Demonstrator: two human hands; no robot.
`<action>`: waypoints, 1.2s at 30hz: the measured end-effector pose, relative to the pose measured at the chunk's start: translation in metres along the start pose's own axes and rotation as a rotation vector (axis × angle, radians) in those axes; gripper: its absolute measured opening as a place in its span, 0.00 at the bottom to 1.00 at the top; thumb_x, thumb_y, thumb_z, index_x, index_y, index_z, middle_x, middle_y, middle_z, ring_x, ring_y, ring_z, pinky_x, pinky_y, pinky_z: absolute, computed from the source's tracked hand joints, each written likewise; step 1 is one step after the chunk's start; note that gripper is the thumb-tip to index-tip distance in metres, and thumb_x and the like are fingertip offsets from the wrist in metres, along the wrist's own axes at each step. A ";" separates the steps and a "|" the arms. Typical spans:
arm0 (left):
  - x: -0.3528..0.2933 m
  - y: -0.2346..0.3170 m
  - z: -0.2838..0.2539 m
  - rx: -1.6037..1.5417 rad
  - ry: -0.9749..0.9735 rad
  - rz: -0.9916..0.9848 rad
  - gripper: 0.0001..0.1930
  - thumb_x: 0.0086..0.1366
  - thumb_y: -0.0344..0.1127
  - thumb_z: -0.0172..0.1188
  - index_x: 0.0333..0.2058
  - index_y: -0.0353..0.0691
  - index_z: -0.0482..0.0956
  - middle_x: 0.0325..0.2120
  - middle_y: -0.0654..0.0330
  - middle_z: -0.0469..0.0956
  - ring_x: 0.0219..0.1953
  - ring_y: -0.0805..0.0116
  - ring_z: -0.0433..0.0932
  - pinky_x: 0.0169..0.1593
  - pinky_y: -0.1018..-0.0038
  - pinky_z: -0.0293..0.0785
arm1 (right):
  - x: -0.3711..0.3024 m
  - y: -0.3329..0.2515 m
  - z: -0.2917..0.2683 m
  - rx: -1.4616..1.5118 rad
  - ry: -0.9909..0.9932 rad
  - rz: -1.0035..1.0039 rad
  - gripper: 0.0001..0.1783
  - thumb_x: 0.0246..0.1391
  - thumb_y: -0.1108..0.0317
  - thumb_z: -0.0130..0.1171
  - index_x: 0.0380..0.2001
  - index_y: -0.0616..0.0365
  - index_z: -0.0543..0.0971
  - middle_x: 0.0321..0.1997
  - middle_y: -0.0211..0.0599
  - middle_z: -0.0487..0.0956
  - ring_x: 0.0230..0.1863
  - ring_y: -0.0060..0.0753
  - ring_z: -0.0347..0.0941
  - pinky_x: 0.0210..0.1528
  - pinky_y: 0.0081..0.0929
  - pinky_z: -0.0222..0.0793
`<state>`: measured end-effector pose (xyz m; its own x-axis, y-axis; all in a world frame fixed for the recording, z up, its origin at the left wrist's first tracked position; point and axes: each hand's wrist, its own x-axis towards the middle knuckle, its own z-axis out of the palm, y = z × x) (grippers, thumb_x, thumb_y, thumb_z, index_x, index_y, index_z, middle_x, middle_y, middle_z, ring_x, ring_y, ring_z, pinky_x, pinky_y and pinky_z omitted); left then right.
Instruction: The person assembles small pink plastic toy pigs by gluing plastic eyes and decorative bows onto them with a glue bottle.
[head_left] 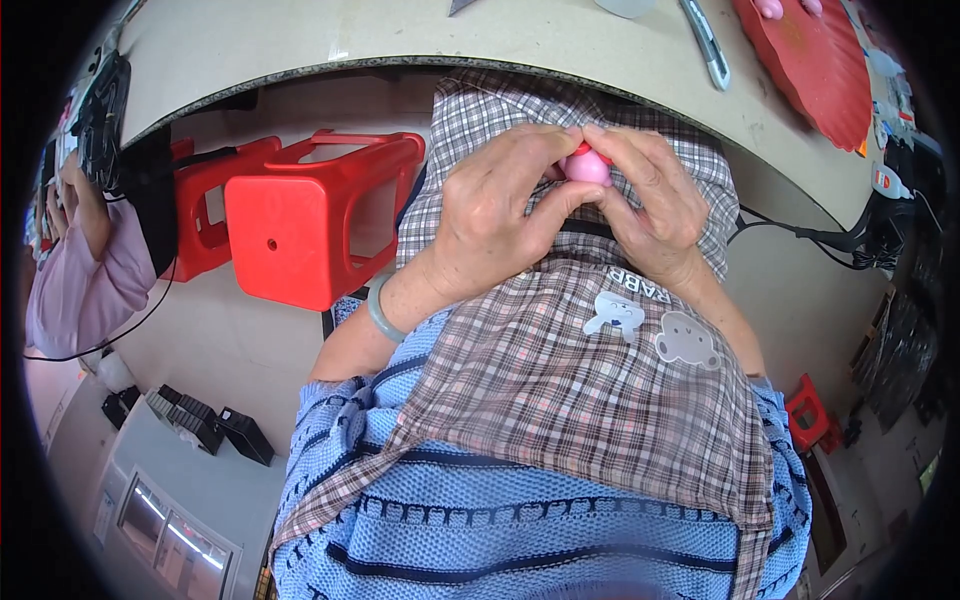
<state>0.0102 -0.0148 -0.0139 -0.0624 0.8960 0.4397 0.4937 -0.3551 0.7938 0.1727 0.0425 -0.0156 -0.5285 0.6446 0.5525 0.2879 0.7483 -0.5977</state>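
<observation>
Both hands meet over the lap, below the counter (560, 45) edge: left hand (495, 215) and right hand (650, 205) pinch a small pink ball (588, 168) w/ a red bit on top, fingertips pressed together around it above the plaid apron (560, 370). A red stool (310, 215) lies tipped under the counter's left part. On the counter's far right edge sits a red tray (815, 60), w/ a pen (705, 40) just beside it.

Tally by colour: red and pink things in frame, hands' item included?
Red stools: 2
Small red stool, lower right: 1
Red tray on the table: 1
Pink piece with a red part, pinched by left hand and right hand: 1
Total: 5
</observation>
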 end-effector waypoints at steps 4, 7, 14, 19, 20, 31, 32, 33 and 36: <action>0.001 -0.001 0.000 0.004 -0.004 0.025 0.20 0.48 0.32 0.73 0.39 0.32 0.78 0.34 0.52 0.81 0.32 0.65 0.82 0.35 0.75 0.80 | 0.000 0.000 0.000 -0.011 0.006 -0.003 0.24 0.38 0.74 0.69 0.44 0.61 0.79 0.37 0.38 0.80 0.36 0.35 0.78 0.35 0.25 0.77; 0.002 0.000 0.001 -0.009 0.006 0.034 0.17 0.50 0.31 0.70 0.36 0.29 0.77 0.29 0.49 0.79 0.30 0.57 0.81 0.32 0.70 0.79 | -0.001 0.001 0.001 -0.013 0.008 -0.007 0.24 0.38 0.74 0.69 0.44 0.61 0.79 0.37 0.38 0.80 0.36 0.35 0.78 0.35 0.25 0.77; 0.003 -0.001 0.001 -0.012 -0.007 0.034 0.15 0.51 0.31 0.69 0.35 0.30 0.76 0.30 0.49 0.79 0.31 0.56 0.81 0.33 0.69 0.79 | -0.002 0.001 0.002 -0.019 0.006 0.003 0.24 0.39 0.74 0.69 0.45 0.61 0.79 0.37 0.38 0.80 0.36 0.34 0.78 0.36 0.26 0.77; 0.002 -0.001 0.000 -0.025 -0.019 0.017 0.15 0.50 0.30 0.69 0.35 0.30 0.76 0.31 0.48 0.79 0.32 0.55 0.81 0.34 0.69 0.80 | -0.002 0.002 0.002 -0.014 0.009 -0.010 0.24 0.39 0.74 0.69 0.45 0.60 0.79 0.37 0.38 0.80 0.36 0.34 0.78 0.36 0.25 0.77; 0.002 -0.001 -0.001 -0.030 -0.021 0.013 0.15 0.50 0.30 0.69 0.35 0.30 0.76 0.31 0.48 0.79 0.33 0.54 0.81 0.35 0.68 0.80 | -0.002 0.002 0.002 -0.011 0.013 -0.014 0.25 0.39 0.74 0.69 0.45 0.60 0.79 0.37 0.38 0.80 0.36 0.34 0.78 0.35 0.25 0.77; 0.005 -0.006 -0.004 -0.043 -0.040 0.102 0.17 0.50 0.30 0.70 0.37 0.30 0.77 0.31 0.50 0.79 0.32 0.55 0.81 0.34 0.69 0.79 | 0.000 0.002 0.002 -0.018 0.014 -0.084 0.27 0.37 0.75 0.69 0.46 0.62 0.79 0.34 0.37 0.79 0.34 0.33 0.78 0.33 0.25 0.77; 0.005 -0.008 -0.004 -0.047 -0.039 0.125 0.17 0.50 0.30 0.70 0.38 0.31 0.77 0.31 0.50 0.79 0.31 0.56 0.80 0.33 0.70 0.79 | 0.000 0.001 0.001 -0.015 0.017 -0.090 0.27 0.37 0.76 0.69 0.46 0.62 0.79 0.34 0.37 0.79 0.33 0.33 0.78 0.33 0.26 0.77; 0.004 -0.009 -0.004 -0.050 -0.037 0.147 0.18 0.49 0.31 0.70 0.38 0.31 0.77 0.31 0.51 0.79 0.31 0.57 0.80 0.33 0.70 0.78 | 0.001 0.001 0.001 -0.016 0.017 -0.090 0.27 0.37 0.76 0.69 0.46 0.62 0.79 0.34 0.37 0.79 0.33 0.33 0.78 0.33 0.26 0.77; 0.005 -0.009 -0.006 -0.057 -0.026 0.172 0.18 0.49 0.31 0.71 0.38 0.31 0.77 0.31 0.51 0.79 0.31 0.58 0.80 0.33 0.71 0.79 | 0.001 0.001 -0.001 0.006 -0.003 -0.115 0.27 0.36 0.76 0.70 0.45 0.63 0.78 0.36 0.39 0.80 0.35 0.35 0.79 0.35 0.27 0.78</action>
<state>0.0002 -0.0091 -0.0165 0.0415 0.8269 0.5608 0.4452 -0.5178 0.7305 0.1728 0.0442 -0.0152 -0.5605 0.5536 0.6159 0.2199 0.8165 -0.5338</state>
